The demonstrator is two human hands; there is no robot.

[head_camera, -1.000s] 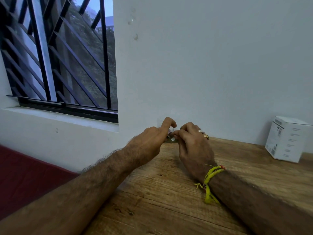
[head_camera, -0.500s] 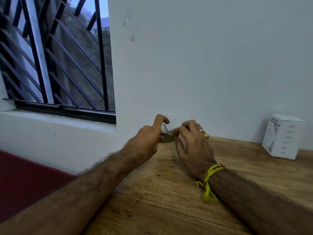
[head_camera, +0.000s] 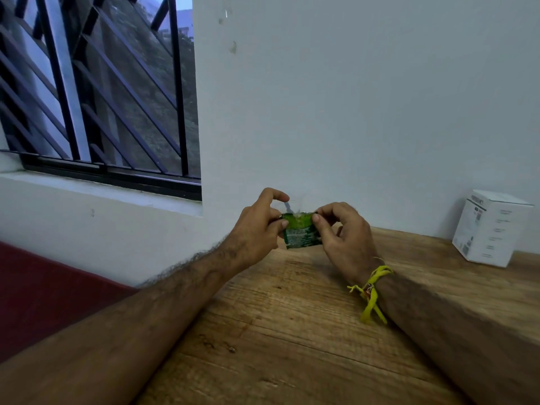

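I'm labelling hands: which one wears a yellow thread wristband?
The right hand: the yellow thread wristband circles its wrist; the left hand has a bare wrist. Both pinch the small green foil sachet.

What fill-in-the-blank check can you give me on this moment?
The left hand and the right hand both pinch a small ____ packet.
The ____ box stands on the wooden table.
A yellow thread band is tied round the ____ wrist.
Missing words: green; white; right.

Two hands (head_camera: 257, 229) (head_camera: 342, 239); one green sachet (head_camera: 301, 233); one white box (head_camera: 493, 229).
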